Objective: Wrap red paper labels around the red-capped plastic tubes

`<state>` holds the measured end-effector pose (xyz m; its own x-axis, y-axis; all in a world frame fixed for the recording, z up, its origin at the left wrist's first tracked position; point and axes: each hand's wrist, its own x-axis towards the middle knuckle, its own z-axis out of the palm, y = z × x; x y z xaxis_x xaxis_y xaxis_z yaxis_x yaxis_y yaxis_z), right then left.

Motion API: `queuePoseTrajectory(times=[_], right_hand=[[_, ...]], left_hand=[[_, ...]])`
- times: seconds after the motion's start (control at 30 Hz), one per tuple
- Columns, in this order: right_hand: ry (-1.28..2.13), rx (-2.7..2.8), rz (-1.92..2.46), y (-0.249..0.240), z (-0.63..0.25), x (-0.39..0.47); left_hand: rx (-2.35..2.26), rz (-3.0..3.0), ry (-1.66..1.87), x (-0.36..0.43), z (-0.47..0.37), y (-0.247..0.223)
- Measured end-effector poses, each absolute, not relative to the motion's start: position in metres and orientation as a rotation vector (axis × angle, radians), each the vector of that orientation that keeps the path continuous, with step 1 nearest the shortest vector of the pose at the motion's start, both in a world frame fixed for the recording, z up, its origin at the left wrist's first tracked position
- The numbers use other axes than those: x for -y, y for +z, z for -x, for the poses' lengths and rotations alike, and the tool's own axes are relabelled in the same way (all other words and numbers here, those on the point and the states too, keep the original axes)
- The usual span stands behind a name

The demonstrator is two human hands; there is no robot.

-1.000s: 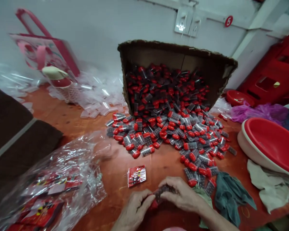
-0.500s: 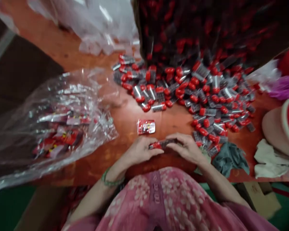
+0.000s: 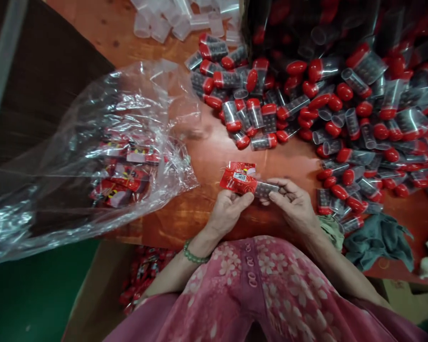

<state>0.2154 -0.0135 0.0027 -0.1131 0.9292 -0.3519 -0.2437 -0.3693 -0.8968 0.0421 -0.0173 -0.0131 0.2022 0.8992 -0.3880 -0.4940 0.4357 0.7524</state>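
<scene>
Between my two hands lies a red printed packet joined to a clear tube with dark dotted contents. My left hand, below a green bracelet, pinches the packet's lower edge between thumb and fingers. The tube's right end is gripped by my right hand, thumb in front and fingers behind. Another red packet shows partly behind the held one; whether they touch is unclear. Many clear tubes with red caps are heaped beyond my hands and to the right.
A clear plastic bag over red packets lies at the left. White cups are at the top. Green-grey cloths lie at the right front edge. Below the orange table, a cardboard box contains red packets.
The held packet now faces up, flat above my left fingers, with the tube at its right. The view has shifted, so the table's things and both hands appear elsewhere in the frame.
</scene>
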Motion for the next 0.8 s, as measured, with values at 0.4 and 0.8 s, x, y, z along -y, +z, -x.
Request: queuePoseTrajectory(times=[0.4, 0.8], right_hand=[[1.558, 0.821, 1.183, -0.006, -0.187, 0.019], [1.442, 0.905, 1.228, -0.003, -0.173, 0.019]], left_hand=[[-0.985, -0.390, 1.220, 0.008, -0.053, -0.006], [-0.970, -0.479, 1.223, 0.007, -0.051, -0.002]])
